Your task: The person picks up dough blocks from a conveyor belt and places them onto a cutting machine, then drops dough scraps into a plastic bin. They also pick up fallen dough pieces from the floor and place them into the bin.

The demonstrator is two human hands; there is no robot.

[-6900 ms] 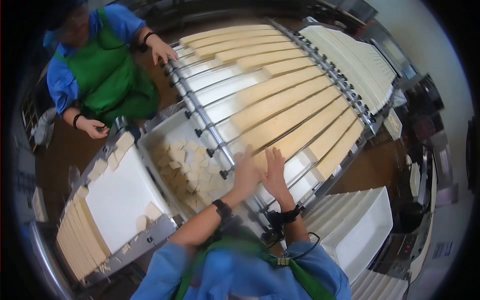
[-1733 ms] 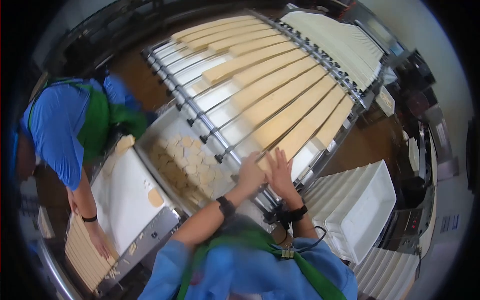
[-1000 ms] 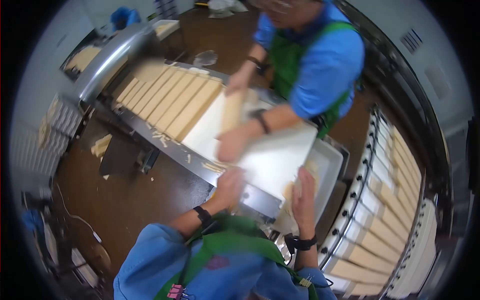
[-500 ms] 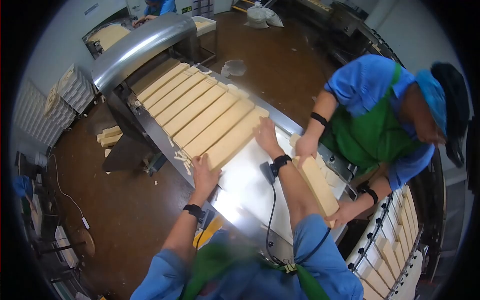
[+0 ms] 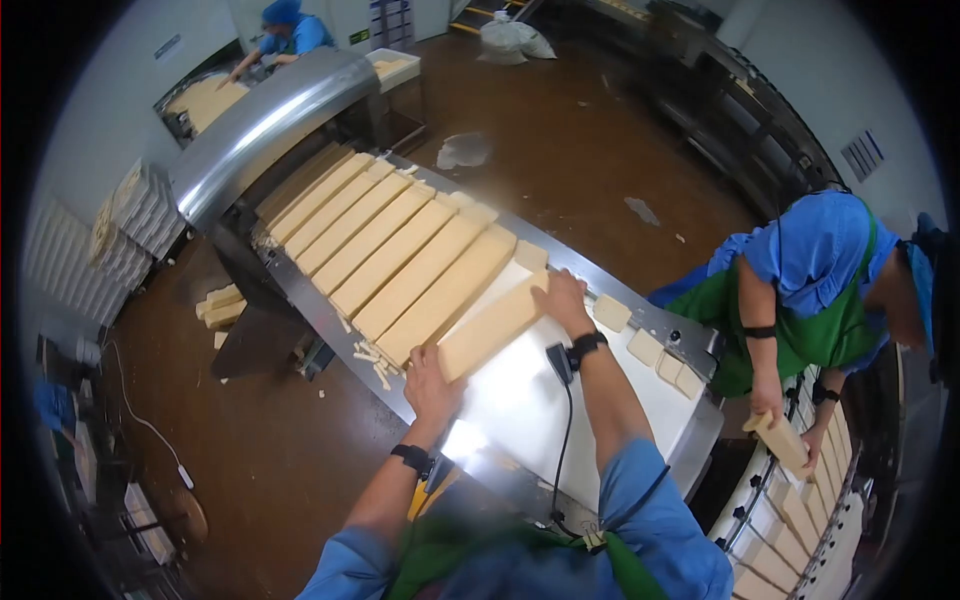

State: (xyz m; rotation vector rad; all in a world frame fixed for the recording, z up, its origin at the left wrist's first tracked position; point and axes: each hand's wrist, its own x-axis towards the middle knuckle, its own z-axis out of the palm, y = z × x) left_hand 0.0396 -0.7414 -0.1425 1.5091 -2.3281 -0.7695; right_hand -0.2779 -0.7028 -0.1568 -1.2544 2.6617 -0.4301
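A long pale block (image 5: pixel 492 328) lies on the white belt (image 5: pixel 520 405) between my hands, angled across it. My left hand (image 5: pixel 432 388) grips its near left end, and my right hand (image 5: pixel 564 302) grips its far right end. Beyond it, several similar long blocks (image 5: pixel 400 250) lie side by side, a gap separating them from the held one. Small scraps (image 5: pixel 378 362) are by their left ends. Several flat pale pieces (image 5: pixel 645 347) rest along the belt's right side.
A co-worker (image 5: pixel 810 270) at the right holds another block (image 5: pixel 782 443) over a rack of blocks (image 5: pixel 800 510). A curved metal hood (image 5: pixel 275 120) spans the belt's far end. Another person (image 5: pixel 295 35) is behind it. White trays (image 5: pixel 150 215) are stacked at the left.
My hands have drawn one block toward me and rightward, away from the row. The co-worker has moved right, carrying a block from the belt's side to over the rack.
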